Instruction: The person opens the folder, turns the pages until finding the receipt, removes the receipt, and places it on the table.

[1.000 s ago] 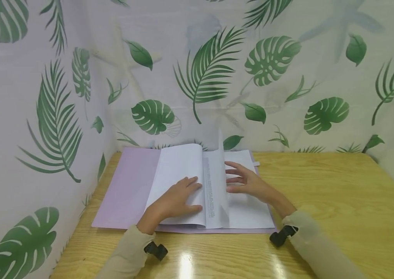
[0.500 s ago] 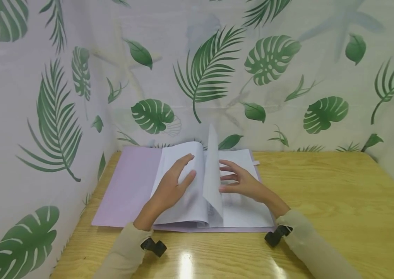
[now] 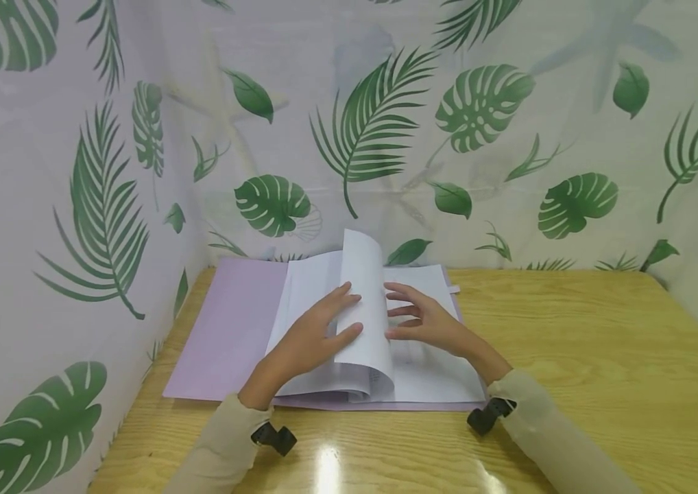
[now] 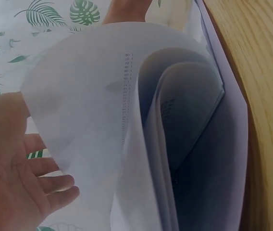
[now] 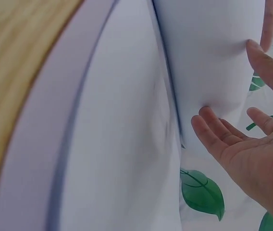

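A lilac folder (image 3: 234, 322) lies open with white printed sheets in it. One sheet (image 3: 364, 302) stands up from the middle and curls over to the left. My left hand (image 3: 306, 339) is at that sheet's free edge, fingers extended; in the left wrist view the hand (image 4: 16, 168) overlaps the edge, and a column of small print shows on the sheet (image 4: 83, 110). On the sheet's other side is my right hand (image 3: 432, 326), its spread fingertips against the paper. The right wrist view shows this hand (image 5: 256, 159) with loosely bent fingers at the blank white side.
The folder rests on a wooden table (image 3: 571, 343), close to the back wall. A leaf-patterned cloth (image 3: 497, 206) covers the walls behind and to the left. Turned sheets (image 3: 308, 288) lie on the left, and flat sheets (image 3: 441, 377) on the right. Each wrist wears a black camera (image 3: 273, 438).
The standing sheet has swung from right to left and now curls over. My left hand lifted off the left pages and met its edge. My right hand moved slightly left with the sheet.
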Available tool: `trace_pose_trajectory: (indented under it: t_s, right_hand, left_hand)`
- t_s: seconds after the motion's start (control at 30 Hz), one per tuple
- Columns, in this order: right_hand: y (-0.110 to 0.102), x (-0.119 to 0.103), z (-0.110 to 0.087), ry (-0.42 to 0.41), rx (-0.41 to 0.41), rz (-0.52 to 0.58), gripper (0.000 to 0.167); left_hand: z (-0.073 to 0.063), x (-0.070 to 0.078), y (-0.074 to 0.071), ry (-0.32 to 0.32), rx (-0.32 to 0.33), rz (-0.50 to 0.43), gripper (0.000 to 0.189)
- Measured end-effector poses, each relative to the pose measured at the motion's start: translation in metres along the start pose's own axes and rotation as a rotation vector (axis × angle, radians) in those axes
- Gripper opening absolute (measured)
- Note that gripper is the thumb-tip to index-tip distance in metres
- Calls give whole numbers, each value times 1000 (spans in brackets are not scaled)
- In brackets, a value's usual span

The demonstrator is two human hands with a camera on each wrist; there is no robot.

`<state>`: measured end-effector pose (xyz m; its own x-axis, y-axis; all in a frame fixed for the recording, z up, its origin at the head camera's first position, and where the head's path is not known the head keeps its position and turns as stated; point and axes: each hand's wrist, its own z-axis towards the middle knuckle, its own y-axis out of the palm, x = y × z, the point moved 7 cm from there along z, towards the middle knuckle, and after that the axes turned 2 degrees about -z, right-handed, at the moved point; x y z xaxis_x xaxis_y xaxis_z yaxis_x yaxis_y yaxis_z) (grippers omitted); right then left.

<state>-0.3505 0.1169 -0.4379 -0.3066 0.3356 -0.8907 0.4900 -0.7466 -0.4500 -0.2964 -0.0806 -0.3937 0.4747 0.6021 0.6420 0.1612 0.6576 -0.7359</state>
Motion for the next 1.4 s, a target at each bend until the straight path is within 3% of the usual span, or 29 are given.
trace_pose_trajectory:
  t_s: [0.17, 0.33, 0.47, 0.67, 0.93, 1.07, 1.27, 1.4]
  right_hand:
    - [-10, -5, 3, -21, 1, -44, 87]
    - [-24, -9, 6, -31, 14, -97, 83]
    - [-28, -5, 8, 9, -7, -117, 81]
    - [-17, -4, 6, 1, -69, -133, 81]
    - [-11, -10, 6, -53, -38, -101, 79]
    - [-7, -14, 7, -84, -14, -94, 77]
    - [0, -18, 10, -97, 20, -70, 75]
    - [4, -18, 12, -104, 29, -33, 75]
  left_hand:
    - [-1, -4, 6, -49, -48, 84, 57]
    - [-1, -9, 9, -91, -76, 85, 59]
    - [0, -11, 15, -92, -97, 98, 62]
    - [1, -10, 21, -58, -82, 113, 61]
    - [0, -3, 18, -3, 27, 77, 52]
    - [0, 3, 17, 28, 49, 76, 53]
    - [1, 10, 19, 76, 29, 121, 53]
    - [1, 8, 23, 76, -3, 145, 52]
